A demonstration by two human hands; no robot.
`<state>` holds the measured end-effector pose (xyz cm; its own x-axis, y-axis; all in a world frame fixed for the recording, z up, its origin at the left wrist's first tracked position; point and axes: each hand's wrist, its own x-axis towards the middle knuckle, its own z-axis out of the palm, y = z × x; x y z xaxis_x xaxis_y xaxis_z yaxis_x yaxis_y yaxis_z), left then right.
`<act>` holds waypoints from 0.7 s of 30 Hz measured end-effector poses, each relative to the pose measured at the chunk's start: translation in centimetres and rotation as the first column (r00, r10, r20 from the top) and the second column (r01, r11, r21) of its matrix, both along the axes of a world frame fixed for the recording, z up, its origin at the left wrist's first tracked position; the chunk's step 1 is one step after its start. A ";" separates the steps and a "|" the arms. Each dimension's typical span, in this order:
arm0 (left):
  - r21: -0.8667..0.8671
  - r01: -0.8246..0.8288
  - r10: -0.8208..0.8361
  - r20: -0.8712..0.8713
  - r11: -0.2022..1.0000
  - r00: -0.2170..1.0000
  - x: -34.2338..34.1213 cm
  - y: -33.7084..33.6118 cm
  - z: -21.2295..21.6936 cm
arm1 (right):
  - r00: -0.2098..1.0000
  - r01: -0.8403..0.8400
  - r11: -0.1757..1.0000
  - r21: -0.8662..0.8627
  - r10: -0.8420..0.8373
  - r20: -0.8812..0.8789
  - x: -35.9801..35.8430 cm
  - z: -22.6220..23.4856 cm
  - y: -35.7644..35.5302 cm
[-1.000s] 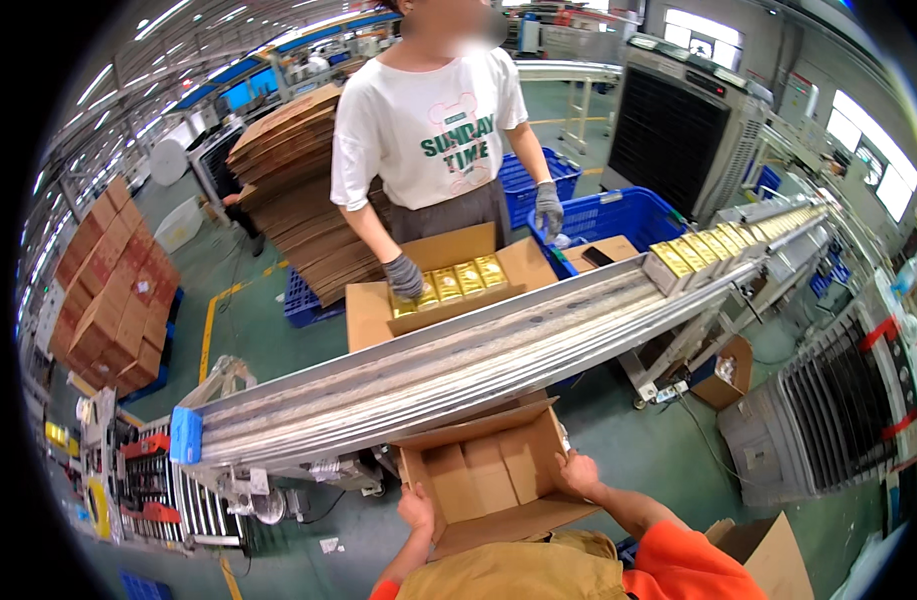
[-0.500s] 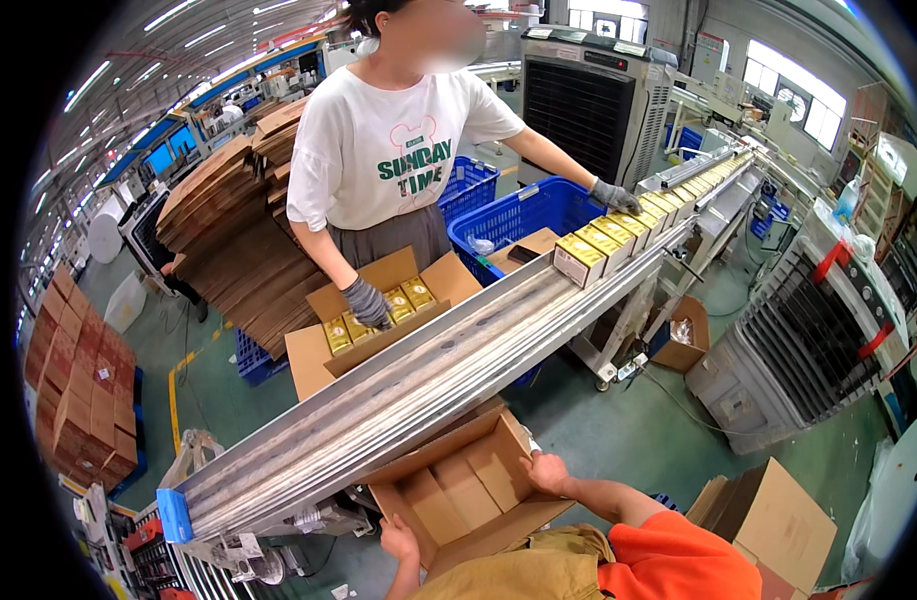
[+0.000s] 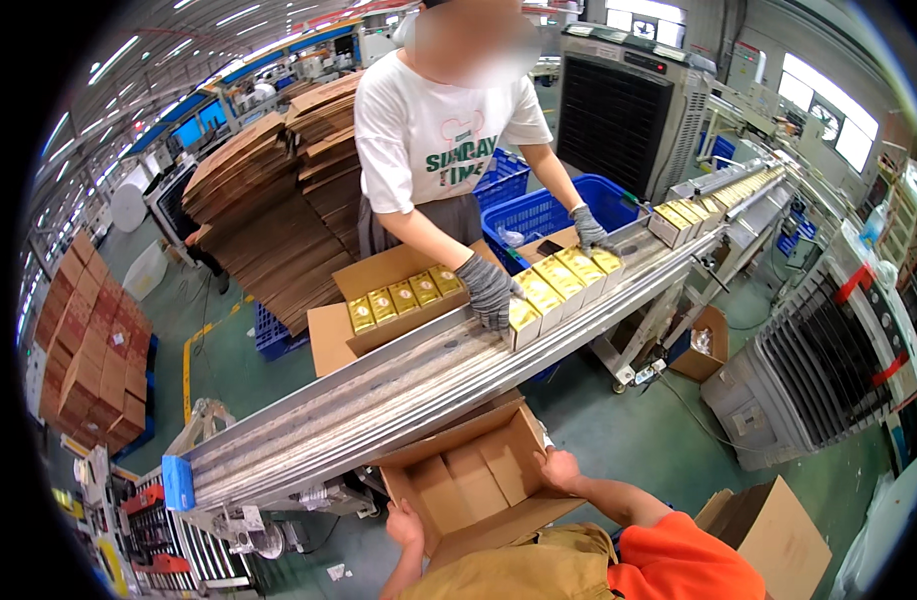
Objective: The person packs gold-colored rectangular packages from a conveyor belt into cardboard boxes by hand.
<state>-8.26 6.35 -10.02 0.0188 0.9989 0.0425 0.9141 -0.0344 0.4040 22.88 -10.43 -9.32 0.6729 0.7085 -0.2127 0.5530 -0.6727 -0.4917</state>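
Observation:
An open cardboard box (image 3: 451,497) stands tilted just below the conveyor's near side, with its bare inside showing. My left hand (image 3: 405,523) grips its left wall. On the right, my right hand (image 3: 557,468) is closed over the upper edge of the box's right side. Across the conveyor (image 3: 378,410), a co-worker's two grey-gloved hands press a row of small yellow-topped cartons (image 3: 563,280) together from both ends. Beside that person is a second open cardboard box (image 3: 403,322) holding a row of the same yellow packs.
More yellow cartons (image 3: 683,218) line the conveyor's far end. A blue crate (image 3: 548,205) stands behind it. Stacked flat cardboard (image 3: 268,200) rises at the left. An open carton (image 3: 778,540) is at my right, near a grey air cooler (image 3: 778,400). Rollers (image 3: 193,545) lie at lower left.
The co-worker's left hand has slid a group of cartons down the conveyor, apart from the rest. Their right hand has moved from the far box onto this group. My hands keep their hold.

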 end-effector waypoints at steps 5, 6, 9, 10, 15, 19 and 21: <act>-0.002 -0.009 0.009 -0.011 1.000 1.000 -0.1 0.2 -0.8 | 0.999 0.010 1.000 -0.006 -0.009 0.053 -0.1 -1.0 -0.2; -0.014 -0.011 0.011 -0.017 1.000 1.000 0.0 0.1 -0.7 | 0.998 0.015 1.000 -0.015 -0.014 0.059 -0.1 -1.0 -0.2; -0.021 -0.023 0.023 -0.003 1.000 1.000 -0.3 0.3 -1.1 | 0.998 0.006 0.999 -0.038 -0.004 0.061 -0.1 -1.2 -0.1; -0.032 -0.028 0.028 -0.006 0.999 1.000 -0.4 0.4 -1.2 | 0.998 0.000 0.999 -0.045 0.003 0.059 -0.1 -1.3 0.0; -0.059 -0.024 0.026 0.032 0.998 0.999 -0.3 0.3 -0.7 | 0.998 0.002 0.999 -0.041 0.001 0.059 -0.1 -0.9 0.1; -0.062 -0.024 0.026 0.032 0.998 0.999 -0.2 0.3 -0.6 | 0.998 0.002 0.999 -0.048 0.001 0.058 0.0 -0.8 0.1; -0.065 -0.026 0.028 0.030 0.998 0.999 -0.5 0.4 -0.9 | 0.998 0.000 0.999 -0.054 0.003 0.058 -0.1 -0.9 0.2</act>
